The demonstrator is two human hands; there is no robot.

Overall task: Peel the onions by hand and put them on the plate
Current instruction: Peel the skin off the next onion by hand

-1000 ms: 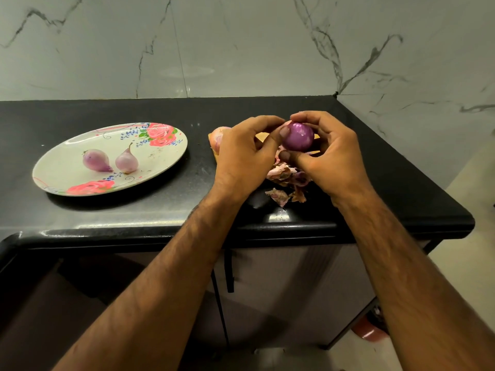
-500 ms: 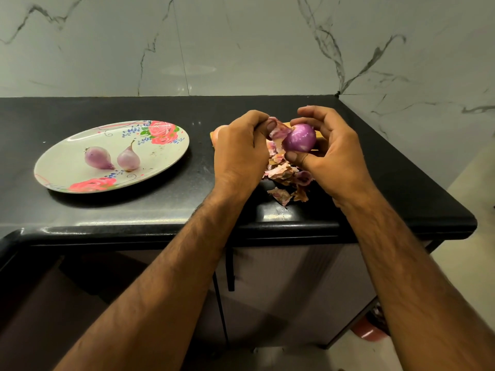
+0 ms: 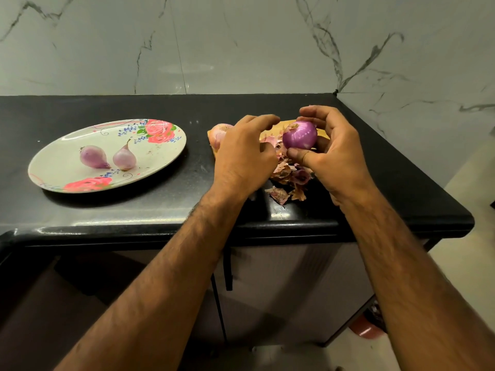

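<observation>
My right hand (image 3: 334,153) grips a shiny purple peeled onion (image 3: 300,135) between thumb and fingers, above a pile of onion skins (image 3: 288,175). Just left of the onion is my left hand (image 3: 245,153), its fingers loosely curled and holding nothing that I can see. An unpeeled onion (image 3: 218,132) sits on the wooden board (image 3: 278,128) behind my left hand, partly hidden. At the left, the floral plate (image 3: 160,153) holds two peeled onions (image 3: 92,156) (image 3: 123,158).
The black counter (image 3: 187,183) ends at a front edge near me and a rounded right corner (image 3: 455,218). Marble walls rise behind and to the right. Cabinet doors stand below the counter, and a reddish object (image 3: 364,328) lies on the floor.
My left hand pulled a strip of skin off the onion and let it go. It now sits apart from the onion. My right hand turned the onion a little.
</observation>
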